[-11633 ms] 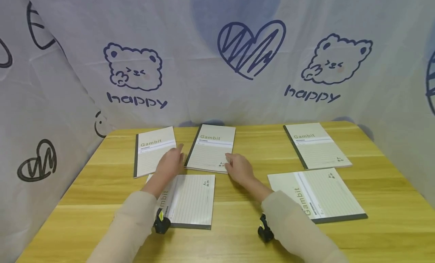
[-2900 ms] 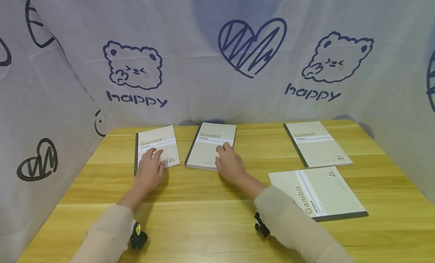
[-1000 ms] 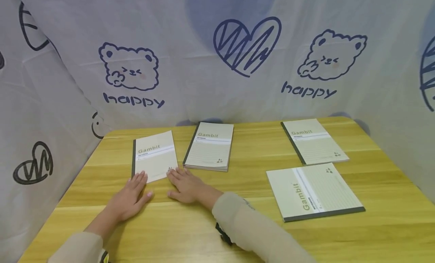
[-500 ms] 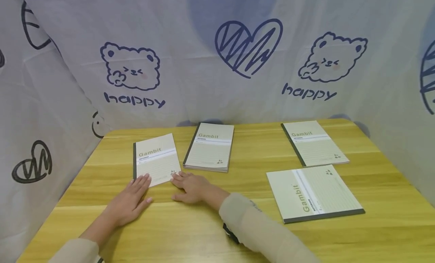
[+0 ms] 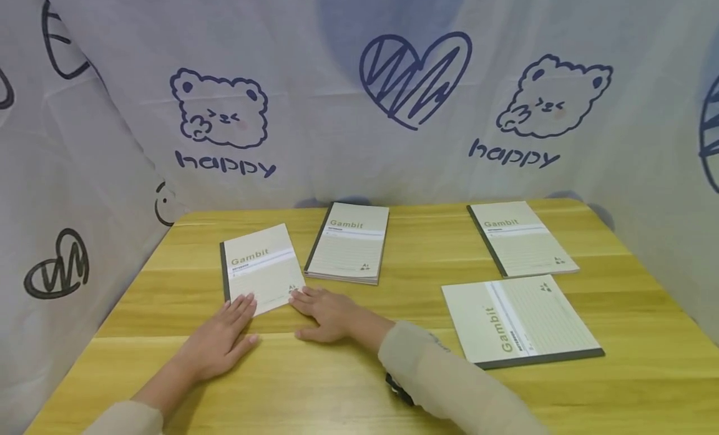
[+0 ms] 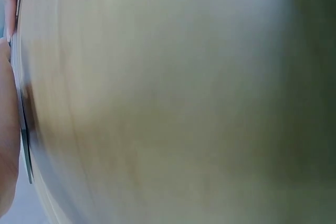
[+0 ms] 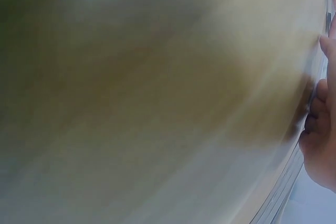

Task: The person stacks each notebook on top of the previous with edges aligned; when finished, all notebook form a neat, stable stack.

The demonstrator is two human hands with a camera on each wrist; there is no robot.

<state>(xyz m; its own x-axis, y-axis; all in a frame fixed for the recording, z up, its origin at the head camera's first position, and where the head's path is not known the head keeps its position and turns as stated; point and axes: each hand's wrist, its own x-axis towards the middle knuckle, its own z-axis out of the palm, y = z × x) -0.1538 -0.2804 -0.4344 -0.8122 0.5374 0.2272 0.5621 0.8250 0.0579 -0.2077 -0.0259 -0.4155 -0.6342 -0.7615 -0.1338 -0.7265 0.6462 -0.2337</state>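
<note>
A cream Gambit notebook (image 5: pixel 261 266) with a dark spine lies slightly turned at the left of the table in the head view. My left hand (image 5: pixel 216 341) rests with extended fingers on its near left corner. Across from it, my right hand (image 5: pixel 331 316) lays its fingertips on the near right corner. Just behind the right hand stands a neat stack of notebooks (image 5: pixel 348 244), not touched. In the left wrist view my left hand (image 6: pixel 8 114) shows only at the edge; my right hand (image 7: pixel 321 129) is likewise cut off in the right wrist view.
Two more notebooks lie on the right: an upright one (image 5: pixel 522 238) at the back and a sideways one (image 5: pixel 522 322) nearer, almost touching it. The wooden table (image 5: pixel 314 391) backs onto a white printed curtain (image 5: pixel 320 129).
The front-left sideways notebook is gone from its place, and the middle stack looks thicker. Lately both flattened hands and the left notebook have slid toward me and slightly right.
</note>
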